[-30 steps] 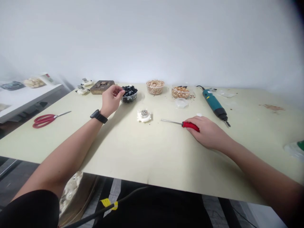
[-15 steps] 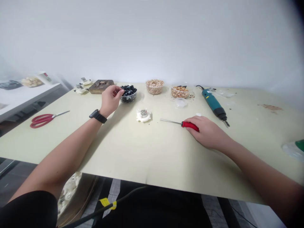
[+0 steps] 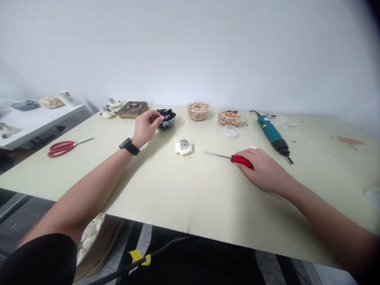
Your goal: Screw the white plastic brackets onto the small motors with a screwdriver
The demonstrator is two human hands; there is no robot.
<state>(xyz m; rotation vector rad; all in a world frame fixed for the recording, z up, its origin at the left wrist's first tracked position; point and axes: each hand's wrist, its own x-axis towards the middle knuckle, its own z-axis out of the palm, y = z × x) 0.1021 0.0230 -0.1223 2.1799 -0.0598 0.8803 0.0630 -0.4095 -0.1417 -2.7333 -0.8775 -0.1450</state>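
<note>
My left hand (image 3: pixel 146 127), with a black watch on its wrist, is at the near left side of a clear bowl of small black parts (image 3: pixel 166 119). Its thumb and forefinger are pinched together; what they hold, if anything, is too small to make out. Under my right hand (image 3: pixel 261 169) is a screwdriver (image 3: pixel 242 161) with a red handle, gripped and lying low over the table, its metal shaft pointing left. Between the two hands sits a white plastic part with a round metal motor (image 3: pixel 183 146) on top.
Two more tubs, one of pale small pieces (image 3: pixel 198 111) and one of brownish pieces (image 3: pixel 229 118), stand at the back, beside a loose lid (image 3: pixel 230 132). A green power driver (image 3: pixel 274 136) lies right. Red-handled scissors (image 3: pixel 63 149) and a worn block (image 3: pixel 133 109) are left.
The whole view has shifted, so things appear a little further right. My left hand stays pinched by the black parts, and my right hand keeps its grip on the screwdriver.
</note>
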